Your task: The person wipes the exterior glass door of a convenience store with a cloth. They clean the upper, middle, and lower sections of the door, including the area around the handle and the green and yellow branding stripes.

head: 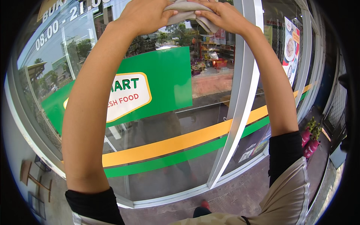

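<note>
Both my arms reach up to a grey cloth [182,12] at the top edge of the view, in front of a large glass pane [168,129]. My left hand [146,14] grips the cloth's left side, its thumb lying along the fabric. On the right side, my right hand [223,15] holds the same cloth between thumb and fingers. The cloth is bunched, with a fold hanging below my right hand. Its upper part is cut off by the frame. A green sign sticker [171,76] with a white panel spans the glass below my hands, partly behind my left forearm.
A white metal frame post [247,92] stands right of the pane. Orange and green stripes [168,152] cross the glass low down. Pink plant pots [310,147] sit on the floor at right. At lower left is wooden furniture [26,171]. Shelves and a red basket [220,62] show through the glass.
</note>
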Demonstrator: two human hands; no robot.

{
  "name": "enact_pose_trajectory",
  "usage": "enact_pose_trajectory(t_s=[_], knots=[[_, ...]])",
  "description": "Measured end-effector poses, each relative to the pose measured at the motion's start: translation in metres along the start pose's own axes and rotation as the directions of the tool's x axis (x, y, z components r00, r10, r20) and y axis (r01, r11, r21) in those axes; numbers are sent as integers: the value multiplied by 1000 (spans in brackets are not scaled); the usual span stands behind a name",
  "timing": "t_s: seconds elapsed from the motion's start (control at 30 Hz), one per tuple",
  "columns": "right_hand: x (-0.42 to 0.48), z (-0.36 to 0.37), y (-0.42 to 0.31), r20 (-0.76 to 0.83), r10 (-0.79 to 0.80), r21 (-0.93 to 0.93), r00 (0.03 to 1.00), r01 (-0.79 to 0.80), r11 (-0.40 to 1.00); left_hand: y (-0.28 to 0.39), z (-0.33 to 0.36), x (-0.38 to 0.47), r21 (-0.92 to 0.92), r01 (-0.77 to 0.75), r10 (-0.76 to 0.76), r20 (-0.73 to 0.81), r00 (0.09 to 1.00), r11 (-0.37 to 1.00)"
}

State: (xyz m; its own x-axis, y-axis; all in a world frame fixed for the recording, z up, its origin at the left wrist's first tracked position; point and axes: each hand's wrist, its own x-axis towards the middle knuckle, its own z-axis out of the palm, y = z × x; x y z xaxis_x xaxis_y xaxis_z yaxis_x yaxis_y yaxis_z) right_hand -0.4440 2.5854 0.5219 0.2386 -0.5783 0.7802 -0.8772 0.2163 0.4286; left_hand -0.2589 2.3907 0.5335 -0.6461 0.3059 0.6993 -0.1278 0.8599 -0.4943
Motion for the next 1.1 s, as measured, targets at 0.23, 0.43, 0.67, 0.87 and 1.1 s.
enact_pose_trajectory(t_s=[0.23,0.43,0.67,0.87,1.1], knots=[[-94,47,-46,109,155,-194,982,-132,972,70,62,-70,282,-28,44,-52,998,959],[-163,98,-93,38,259,-45,965,-257,965,112,116,-126,176,32,3,-195,981,984],[-216,130,-126,46,254,-10,966,-253,967,155,161,-185,61,88,-72,-215,974,994],[-267,151,-157,68,243,2,968,-244,970,184,188,-231,35,73,-69,-113,991,997],[-354,185,-212,165,240,34,957,-248,968,245,228,-313,-135,65,-62,22,998,989]])
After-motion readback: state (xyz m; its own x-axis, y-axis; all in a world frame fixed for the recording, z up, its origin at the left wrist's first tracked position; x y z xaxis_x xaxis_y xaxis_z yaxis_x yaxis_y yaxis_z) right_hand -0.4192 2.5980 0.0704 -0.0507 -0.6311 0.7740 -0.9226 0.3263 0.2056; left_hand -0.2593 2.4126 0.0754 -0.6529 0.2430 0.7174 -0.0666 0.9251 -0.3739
